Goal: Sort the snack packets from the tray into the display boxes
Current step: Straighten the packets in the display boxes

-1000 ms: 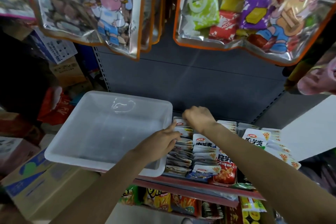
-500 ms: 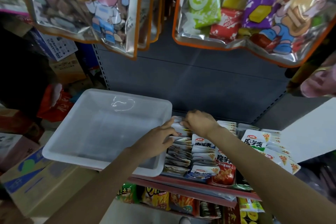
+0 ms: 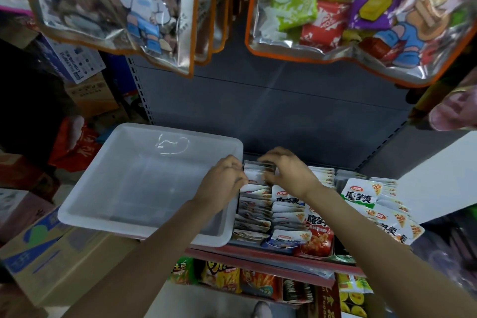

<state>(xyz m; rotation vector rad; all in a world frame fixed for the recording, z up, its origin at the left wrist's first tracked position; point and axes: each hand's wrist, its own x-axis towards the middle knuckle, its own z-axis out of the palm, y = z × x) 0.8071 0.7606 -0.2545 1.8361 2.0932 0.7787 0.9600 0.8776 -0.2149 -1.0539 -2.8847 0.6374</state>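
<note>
On the shelf (image 3: 271, 253) below the hanging assortment bags (image 3: 335, 15), the white plastic tray (image 3: 144, 181) takes up the left half, and no packets can be seen in it; only its bare floor shows. To its right stand the display boxes (image 3: 258, 236), packed with rows of snack packets (image 3: 286, 201) set on edge, white ones with printed labels and one red packet (image 3: 318, 237) at the front. Further right, more white packets (image 3: 361, 195) lean in looser rows.

Both hands meet at the far end of the leftmost row, just beside the tray's right rim. The left hand (image 3: 223, 183) reaches across the tray's corner, its fingers curled against the packets; the right hand (image 3: 286, 171) comes from the other side, fingers bent over the tops of the back packets. Each grip looks clamped on the packets, though motion blur hides the fingertips.

Judging by the bare tray, the sorting seems nearly finished, and the step in hand is seating or squaring the last packets at the back of that row. The next move probably calls for pressing them down level with their neighbours and keeping them upright, then letting go without tipping the row forward.
</note>
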